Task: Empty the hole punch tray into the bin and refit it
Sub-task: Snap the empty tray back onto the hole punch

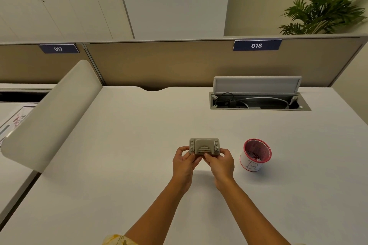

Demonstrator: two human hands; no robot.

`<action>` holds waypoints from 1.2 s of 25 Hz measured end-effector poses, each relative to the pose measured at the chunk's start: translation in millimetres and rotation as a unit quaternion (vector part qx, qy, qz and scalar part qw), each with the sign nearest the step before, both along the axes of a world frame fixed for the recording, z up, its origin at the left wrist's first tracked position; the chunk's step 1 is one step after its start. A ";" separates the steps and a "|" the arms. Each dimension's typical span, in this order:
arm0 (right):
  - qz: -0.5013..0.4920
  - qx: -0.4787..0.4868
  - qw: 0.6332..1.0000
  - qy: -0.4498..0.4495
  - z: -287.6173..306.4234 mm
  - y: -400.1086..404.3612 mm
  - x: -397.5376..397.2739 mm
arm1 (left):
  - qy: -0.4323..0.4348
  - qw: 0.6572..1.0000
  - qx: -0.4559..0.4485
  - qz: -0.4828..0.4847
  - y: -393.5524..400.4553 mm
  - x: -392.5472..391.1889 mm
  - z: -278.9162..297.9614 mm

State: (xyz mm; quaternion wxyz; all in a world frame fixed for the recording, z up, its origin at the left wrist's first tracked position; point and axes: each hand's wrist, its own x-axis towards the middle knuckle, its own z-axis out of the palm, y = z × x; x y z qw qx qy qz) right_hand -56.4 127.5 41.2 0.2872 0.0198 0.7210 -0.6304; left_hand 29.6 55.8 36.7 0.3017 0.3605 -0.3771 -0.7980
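While both hands, left hand [184,162] and right hand [220,162], pinch the grey hole punch [204,146] underside-up above the desk [139,145], bin [255,155] stands just right.

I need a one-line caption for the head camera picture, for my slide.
Both hands, left hand and right hand, hold a grey hole punch above the desk, beside a small paper-cup bin.

Grey hole punch [205,146] beside paper-cup bin [255,154]
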 end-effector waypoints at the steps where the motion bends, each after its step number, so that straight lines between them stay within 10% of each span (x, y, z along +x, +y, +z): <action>1: 0.004 0.008 1.000 0.005 0.2 -0.7 -0.4 | -0.003 1.000 -0.001 0.003 -0.7 0.5 -0.4; 13: 0.119 -0.150 0.970 -0.149 3.0 6.7 -45.4 | -0.038 0.999 -0.009 -0.029 -27.4 5.2 -1.7; 19: 0.135 -0.021 0.990 -0.012 -14.1 -2.1 -46.9 | -0.050 0.998 -0.025 -0.039 -29.8 8.1 -5.3; 30: 0.347 0.025 0.936 -0.054 -0.2 -15.6 -61.6 | -0.130 0.987 -0.004 -0.091 -67.3 -1.0 -5.8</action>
